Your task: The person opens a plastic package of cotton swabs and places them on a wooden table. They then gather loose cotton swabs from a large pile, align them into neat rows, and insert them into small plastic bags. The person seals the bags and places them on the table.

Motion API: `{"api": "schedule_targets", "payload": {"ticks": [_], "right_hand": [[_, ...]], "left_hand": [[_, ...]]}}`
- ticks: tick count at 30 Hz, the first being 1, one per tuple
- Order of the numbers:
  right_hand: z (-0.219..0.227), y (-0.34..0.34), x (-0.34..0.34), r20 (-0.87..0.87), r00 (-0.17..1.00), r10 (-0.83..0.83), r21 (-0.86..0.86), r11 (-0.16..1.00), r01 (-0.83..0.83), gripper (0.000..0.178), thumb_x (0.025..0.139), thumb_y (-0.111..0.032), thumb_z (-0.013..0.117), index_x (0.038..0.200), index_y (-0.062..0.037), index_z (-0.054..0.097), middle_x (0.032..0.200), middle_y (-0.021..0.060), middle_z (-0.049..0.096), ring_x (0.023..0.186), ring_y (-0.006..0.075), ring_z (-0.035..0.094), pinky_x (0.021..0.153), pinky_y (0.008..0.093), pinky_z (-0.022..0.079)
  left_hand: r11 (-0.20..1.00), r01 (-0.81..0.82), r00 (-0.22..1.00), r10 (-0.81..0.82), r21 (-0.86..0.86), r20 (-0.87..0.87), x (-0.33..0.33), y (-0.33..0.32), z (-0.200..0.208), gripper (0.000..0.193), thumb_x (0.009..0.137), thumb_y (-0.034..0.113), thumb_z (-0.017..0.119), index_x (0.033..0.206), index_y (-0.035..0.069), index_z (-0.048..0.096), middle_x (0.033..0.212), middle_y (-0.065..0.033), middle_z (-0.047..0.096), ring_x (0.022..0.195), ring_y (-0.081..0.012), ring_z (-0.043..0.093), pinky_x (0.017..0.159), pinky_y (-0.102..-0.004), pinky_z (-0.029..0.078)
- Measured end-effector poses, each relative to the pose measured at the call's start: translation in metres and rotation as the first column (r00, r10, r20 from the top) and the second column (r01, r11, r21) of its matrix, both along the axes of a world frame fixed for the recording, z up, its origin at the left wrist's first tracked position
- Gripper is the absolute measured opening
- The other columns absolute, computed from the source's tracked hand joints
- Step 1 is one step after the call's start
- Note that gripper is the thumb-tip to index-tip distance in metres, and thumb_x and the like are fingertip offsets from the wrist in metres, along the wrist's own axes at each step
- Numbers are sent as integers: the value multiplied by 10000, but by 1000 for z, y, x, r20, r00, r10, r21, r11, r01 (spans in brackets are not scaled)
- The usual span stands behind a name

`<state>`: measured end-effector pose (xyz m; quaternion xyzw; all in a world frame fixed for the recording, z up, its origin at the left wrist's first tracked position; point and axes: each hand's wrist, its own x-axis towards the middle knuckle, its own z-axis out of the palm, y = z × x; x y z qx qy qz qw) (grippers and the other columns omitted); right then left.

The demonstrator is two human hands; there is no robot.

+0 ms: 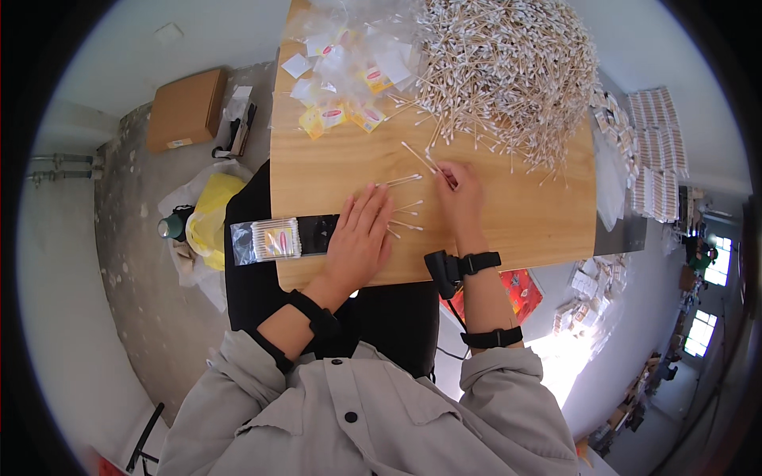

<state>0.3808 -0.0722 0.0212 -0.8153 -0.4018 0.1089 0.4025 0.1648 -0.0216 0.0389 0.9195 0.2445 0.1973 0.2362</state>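
Note:
My left hand (362, 232) lies flat with its fingers stretched out, palm down near the table's front edge. Several loose cotton swabs (407, 213) stick out beside and from under it on its right side. My right hand (459, 195) is closed in a pinch on cotton swabs (421, 158), whose white tips point up and left; how many it holds is hard to see. Left of my left hand, a clear pack of cotton swabs (276, 239) with a yellow label rests on a flat black piece (316, 233), which my hand partly covers.
A large heap of loose cotton swabs (508, 71) fills the far right of the wooden table (516, 214). Clear bags with yellow labels (341, 79) lie at the far left. Stacked swab packs (657, 151) stand beyond the right edge. A cardboard box (186, 109) sits on the floor.

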Motion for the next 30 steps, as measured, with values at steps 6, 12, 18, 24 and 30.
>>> {"api": "schedule_targets", "payload": {"ticks": [6, 12, 18, 24, 30], "right_hand": [[12, 18, -22, -185, 950, 252, 95, 967, -238, 194, 808, -76, 707, 1002, -72, 710, 882, 94, 595, 816, 211, 629, 682, 309, 511], [12, 41, -22, -90, 954, 287, 20, 958, -286, 169, 790, -115, 721, 958, -99, 722, 902, 98, 576, 845, 251, 602, 732, 333, 504], [7, 48, -21, -77, 931, 358, -30, 932, -361, 130, 800, -79, 703, 916, -128, 733, 877, 74, 570, 786, 231, 595, 699, 333, 503], [5, 38, -15, -54, 950, 308, 63, 950, -304, 142, 817, -26, 674, 911, -114, 733, 897, 67, 572, 770, 216, 595, 692, 323, 506], [13, 11, -17, -246, 911, 332, 124, 942, -310, 208, 814, -2, 654, 997, -78, 716, 990, 103, 568, 846, 229, 612, 771, 310, 524]], "left_hand": [[999, 0, 996, 4, 41, -94, 2, -2, -1, 642, 834, 168, 590, 1416, -26, 401, 1524, -179, 340, 1437, -330, 293, 1166, -511, 228], [998, 9, 991, -1, 64, -132, 3, -3, -2, 598, 845, 182, 584, 1387, -27, 443, 1525, -154, 351, 1443, -297, 293, 1173, -509, 214], [998, 56, 996, -53, 35, -77, -1, -1, -4, 486, 859, 165, 588, 1314, 7, 523, 1464, -125, 430, 1411, -278, 349, 1171, -504, 221], [991, 111, 992, -107, 68, -68, -2, -1, -7, 470, 860, 167, 600, 1301, 18, 535, 1453, -128, 444, 1404, -281, 361, 1165, -506, 230], [999, 12, 994, -8, 43, -106, 0, -2, -1, 687, 850, 245, 632, 1429, -25, 377, 1536, -181, 322, 1439, -325, 289, 1170, -524, 191]]}}
